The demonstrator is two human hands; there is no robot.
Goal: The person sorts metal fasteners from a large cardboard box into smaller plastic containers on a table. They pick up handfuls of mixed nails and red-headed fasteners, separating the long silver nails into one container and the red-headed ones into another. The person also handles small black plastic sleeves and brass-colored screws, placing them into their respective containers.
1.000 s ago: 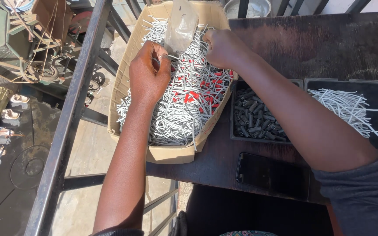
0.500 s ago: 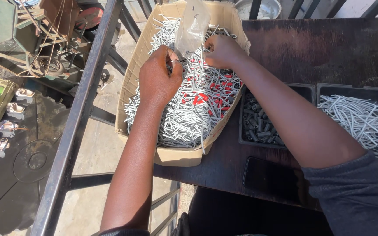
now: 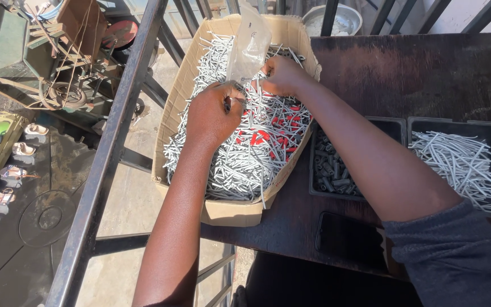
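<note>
The fingers of the left hand (image 3: 211, 116) are curled shut, and a small grey piece is pinched at their tips just below the mouth of a clear plastic bag (image 3: 249, 48). The right hand (image 3: 279, 75) is closed on the lower edge of that bag, which is held upright above the box. Whether the grey piece is already inside the bag cannot be told.

Both hands are positioned over a cardboard box (image 3: 228, 211) filled with thin grey metal pins (image 3: 231, 165), among which several small red pieces (image 3: 262, 136) are seen. The box is set on the left edge of a dark wooden table (image 3: 416, 74) and overhangs a metal railing (image 3: 115, 148).

To the right of the box, touching it, a black tray (image 3: 336, 170) of short dark cylindrical parts is noted; beside that, a second black tray (image 3: 461, 162) of long pale rods. A dark phone (image 3: 345, 239) lies flat near the table's front edge.
</note>
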